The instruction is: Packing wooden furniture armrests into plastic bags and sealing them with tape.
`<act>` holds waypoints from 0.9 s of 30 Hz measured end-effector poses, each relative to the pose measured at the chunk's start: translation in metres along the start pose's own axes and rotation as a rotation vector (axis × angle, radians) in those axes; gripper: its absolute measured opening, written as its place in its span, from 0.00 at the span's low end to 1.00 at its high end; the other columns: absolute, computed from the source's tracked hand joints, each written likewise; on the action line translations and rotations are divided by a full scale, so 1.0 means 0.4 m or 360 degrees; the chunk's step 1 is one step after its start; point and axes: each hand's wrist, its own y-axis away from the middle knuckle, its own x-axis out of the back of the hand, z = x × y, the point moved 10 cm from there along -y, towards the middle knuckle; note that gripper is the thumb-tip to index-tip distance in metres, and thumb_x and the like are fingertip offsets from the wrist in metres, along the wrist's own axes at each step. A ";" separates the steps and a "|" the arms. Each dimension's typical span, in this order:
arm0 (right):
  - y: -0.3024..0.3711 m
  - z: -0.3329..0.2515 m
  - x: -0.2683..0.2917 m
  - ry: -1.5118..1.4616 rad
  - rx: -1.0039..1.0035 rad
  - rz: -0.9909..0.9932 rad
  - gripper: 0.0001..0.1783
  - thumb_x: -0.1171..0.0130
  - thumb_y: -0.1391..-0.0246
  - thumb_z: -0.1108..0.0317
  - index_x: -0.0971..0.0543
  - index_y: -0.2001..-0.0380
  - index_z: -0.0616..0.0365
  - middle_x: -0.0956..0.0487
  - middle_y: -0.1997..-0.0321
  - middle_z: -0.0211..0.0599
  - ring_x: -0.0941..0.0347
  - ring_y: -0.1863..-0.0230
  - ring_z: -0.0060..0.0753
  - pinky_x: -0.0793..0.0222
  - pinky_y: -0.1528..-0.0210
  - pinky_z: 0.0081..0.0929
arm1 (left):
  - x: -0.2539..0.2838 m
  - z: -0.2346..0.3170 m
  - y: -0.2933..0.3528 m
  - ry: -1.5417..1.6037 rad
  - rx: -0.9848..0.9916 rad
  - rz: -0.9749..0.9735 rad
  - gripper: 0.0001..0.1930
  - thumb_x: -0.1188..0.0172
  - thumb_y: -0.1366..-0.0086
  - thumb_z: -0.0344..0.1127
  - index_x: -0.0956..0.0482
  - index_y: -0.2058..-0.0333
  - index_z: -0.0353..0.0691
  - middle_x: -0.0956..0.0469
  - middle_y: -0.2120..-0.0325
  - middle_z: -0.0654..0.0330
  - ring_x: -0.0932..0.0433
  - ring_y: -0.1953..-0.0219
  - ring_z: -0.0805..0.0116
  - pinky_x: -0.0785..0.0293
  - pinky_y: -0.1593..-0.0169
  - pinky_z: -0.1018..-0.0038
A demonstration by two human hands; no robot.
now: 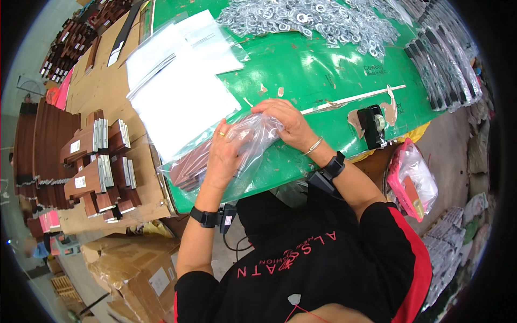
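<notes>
On the green tabletop (pixel 301 81) lies a clear plastic bag (pixel 252 141) with reddish-brown wooden parts (pixel 186 166) inside, slanting from lower left to upper right. My left hand (pixel 222 156) is wrapped over the middle of the bag, a ring on one finger. At the bag's upper right end, my right hand (pixel 288 121) pinches and gathers the crumpled plastic. Its fingertips are partly hidden by folds and glare. Just beyond both hands lies a stack of white sheets in clear bags (pixel 186 110).
A black tape dispenser (pixel 371 126) stands at the table's right edge. A heap of small bagged metal rings (pixel 307 21) covers the far side, with bagged dark parts (pixel 444 70) at far right. Brown wooden pieces with metal rails (pixel 97 161) are stacked left, above a cardboard box (pixel 129 269).
</notes>
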 end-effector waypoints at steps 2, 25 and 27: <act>-0.007 -0.007 -0.001 0.0043 0.0014 0.0019 0.10 0.44 0.47 0.73 0.22 0.60 0.59 0.19 0.48 0.35 0.26 0.43 0.43 0.39 0.37 0.41 | 0.004 -0.008 0.009 -0.0036 -0.0025 0.0021 0.17 0.31 0.50 0.31 0.18 0.58 0.42 0.19 0.58 0.57 0.24 0.49 0.51 0.40 0.32 0.52; 0.004 0.034 0.003 0.0113 0.0085 0.0103 0.14 0.40 0.43 0.67 0.20 0.54 0.57 0.20 0.54 0.41 0.25 0.49 0.46 0.33 0.44 0.38 | 0.360 0.021 0.326 -0.0396 0.1041 0.0816 0.07 0.46 0.33 0.27 0.19 0.61 0.37 0.18 0.64 0.52 0.20 0.59 0.51 0.25 0.57 0.64; 0.005 0.026 -0.002 0.0071 0.0100 0.0073 0.18 0.43 0.50 0.74 0.21 0.54 0.58 0.20 0.53 0.43 0.26 0.48 0.48 0.34 0.43 0.39 | 0.368 -0.055 0.301 -0.0476 0.1035 0.0786 0.09 0.48 0.29 0.33 0.19 0.63 0.39 0.19 0.68 0.50 0.20 0.63 0.48 0.27 0.62 0.60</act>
